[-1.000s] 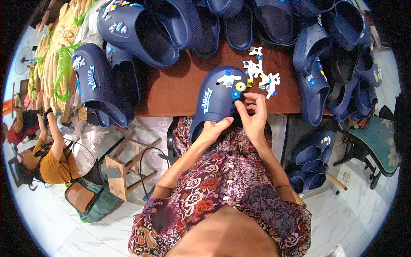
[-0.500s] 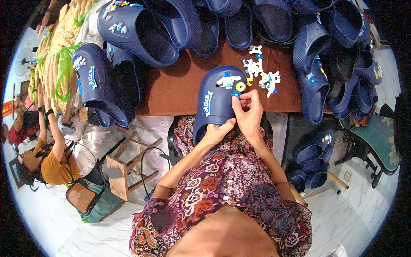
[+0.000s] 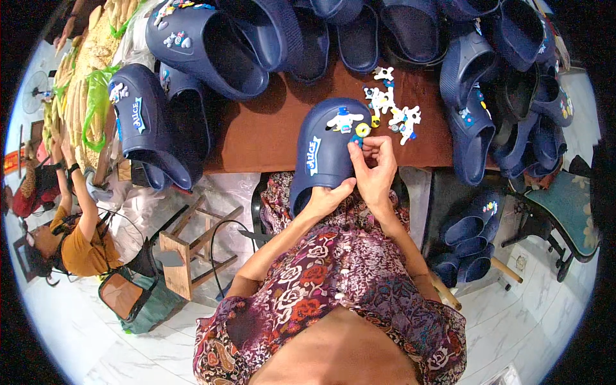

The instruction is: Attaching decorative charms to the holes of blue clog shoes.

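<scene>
A navy blue clog (image 3: 330, 149) is held toe-away at the front edge of the brown table. My left hand (image 3: 328, 200) grips it by the opening, fingers inside and thumb outside. On its upper sit a white lettered banner charm (image 3: 312, 156), a white character charm (image 3: 344, 120) with a blue hat and a round yellow charm (image 3: 363, 129). Thumb and fingers of my right hand (image 3: 375, 168) pinch a small blue charm (image 3: 357, 139) against the clog's right side. The charm is partly hidden by my fingertips.
Several loose white charms (image 3: 383, 98) lie on the brown tabletop (image 3: 256, 128) beyond my right hand. Navy clogs (image 3: 237, 64) line the table's back and both sides. More clogs (image 3: 471, 247) rest on a seat to the right. At the left another person (image 3: 86, 224) works near a wooden stool (image 3: 176, 263).
The clog has tipped very slightly, and my right fingertips have shifted a little along its right side. Both hands keep their hold.
</scene>
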A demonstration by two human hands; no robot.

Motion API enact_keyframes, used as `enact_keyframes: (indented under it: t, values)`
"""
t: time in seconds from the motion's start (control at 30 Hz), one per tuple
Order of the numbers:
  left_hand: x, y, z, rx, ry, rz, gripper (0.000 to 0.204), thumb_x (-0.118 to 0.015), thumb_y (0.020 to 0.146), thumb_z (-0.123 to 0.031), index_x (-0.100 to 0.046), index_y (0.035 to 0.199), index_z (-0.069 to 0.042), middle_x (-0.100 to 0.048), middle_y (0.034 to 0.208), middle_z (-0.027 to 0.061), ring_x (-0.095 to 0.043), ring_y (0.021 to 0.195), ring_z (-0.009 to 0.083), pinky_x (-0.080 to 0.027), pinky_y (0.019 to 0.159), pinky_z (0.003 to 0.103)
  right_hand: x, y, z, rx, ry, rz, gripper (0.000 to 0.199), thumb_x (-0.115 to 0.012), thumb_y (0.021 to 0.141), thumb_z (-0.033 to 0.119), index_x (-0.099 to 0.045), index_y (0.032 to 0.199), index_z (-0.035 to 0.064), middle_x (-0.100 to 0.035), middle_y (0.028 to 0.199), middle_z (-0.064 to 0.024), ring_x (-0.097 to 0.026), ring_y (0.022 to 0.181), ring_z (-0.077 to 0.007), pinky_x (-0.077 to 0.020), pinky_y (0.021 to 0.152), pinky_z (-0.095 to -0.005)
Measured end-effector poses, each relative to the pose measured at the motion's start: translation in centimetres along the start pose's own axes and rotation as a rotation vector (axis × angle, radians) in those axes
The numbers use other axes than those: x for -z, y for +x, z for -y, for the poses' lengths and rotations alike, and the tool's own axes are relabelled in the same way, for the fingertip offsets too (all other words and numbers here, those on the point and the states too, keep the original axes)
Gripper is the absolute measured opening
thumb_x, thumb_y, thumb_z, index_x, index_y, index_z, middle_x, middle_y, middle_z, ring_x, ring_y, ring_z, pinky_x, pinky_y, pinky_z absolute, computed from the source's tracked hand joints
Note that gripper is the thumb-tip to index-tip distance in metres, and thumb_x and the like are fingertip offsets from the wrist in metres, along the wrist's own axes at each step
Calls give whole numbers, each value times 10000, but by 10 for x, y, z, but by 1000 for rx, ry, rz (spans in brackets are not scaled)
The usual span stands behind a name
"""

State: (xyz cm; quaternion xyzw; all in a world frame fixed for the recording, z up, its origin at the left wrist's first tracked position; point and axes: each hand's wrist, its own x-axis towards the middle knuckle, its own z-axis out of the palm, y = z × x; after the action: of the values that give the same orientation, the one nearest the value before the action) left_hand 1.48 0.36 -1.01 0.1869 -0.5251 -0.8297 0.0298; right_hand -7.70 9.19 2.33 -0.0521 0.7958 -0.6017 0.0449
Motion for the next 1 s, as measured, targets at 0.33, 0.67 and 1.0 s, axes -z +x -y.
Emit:
enact_keyframes:
  t: [0.33, 0.67, 1.0]
  values:
    - [6, -2, -19, 269, 100, -16, 596, -690, 841, -109, -435, 1368, 4, -532, 1271, 70, -517, 1149, 178, -401, 1004, 316, 21, 9, -11, -133, 241, 228, 406, -751, 842, 126, -483, 1124, 14, -600, 1001, -81, -589, 839, -120, -520, 723, -279]
    - [5, -17, -11, 40, 135, 66, 590, -685, 832, -102, -450, 1363, -1, -537, 1287, 85, -500, 1183, 190, -379, 1033, 345, 45, 24, 1, -239, 558, 510, 719, -688, 818, 31, -278, 1406, -22, -467, 1333, -139, -459, 1253, -224, -381, 1063, -370]
    - [2, -18, -12, 140, -70, -7, 499, -664, 873, -113, -471, 1321, -8, -535, 1239, 71, -509, 1120, 172, -419, 963, 319, 44, 28, -5, -209, 543, 603, 732, -703, 815, 50, -284, 1409, -40, -468, 1345, -139, -437, 1281, -213, -346, 1093, -377]
